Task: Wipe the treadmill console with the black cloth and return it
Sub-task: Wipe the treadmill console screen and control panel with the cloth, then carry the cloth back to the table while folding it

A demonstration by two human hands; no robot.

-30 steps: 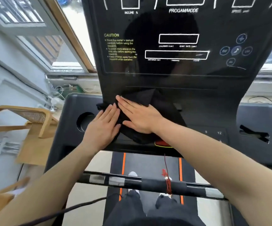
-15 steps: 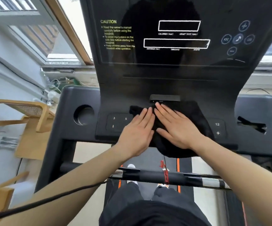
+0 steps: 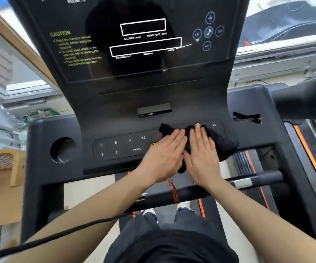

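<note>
Two hands lie flat, side by side, on the black cloth point(image 3: 217, 143), pressing it against the lower button panel of the treadmill console point(image 3: 115, 103); the left hand point(image 3: 162, 156) has its fingers straight and together, palm down, covering the cloth's left part and a yellow-ringed button point(image 3: 153, 145) at its edge; the right hand point(image 3: 202, 156) is likewise spread flat, fingertips reaching toward the "12" marking at the panel's right end; neither hand grips or pinches the fabric, both simply bear on it with open palms. The cloth is bunched, its right side spilling past the console's front edge, a fold poking out above the left fingertips. Left of the hands the panel shows keys marked 3, 6, 9, 12 and PROG; farther left sits a round cup holder point(image 3: 63, 149). Above, a small black port block point(image 3: 154, 110) juts from the console, and the dark display point(image 3: 143, 35) carries outlined boxes, a yellow CAUTION text and round music controls. Below the forearms runs a black handlebar point(image 3: 191, 194) with a red cord point(image 3: 173, 188) tied round it; a black cable point(image 3: 58, 235) crosses the left forearm.
</note>
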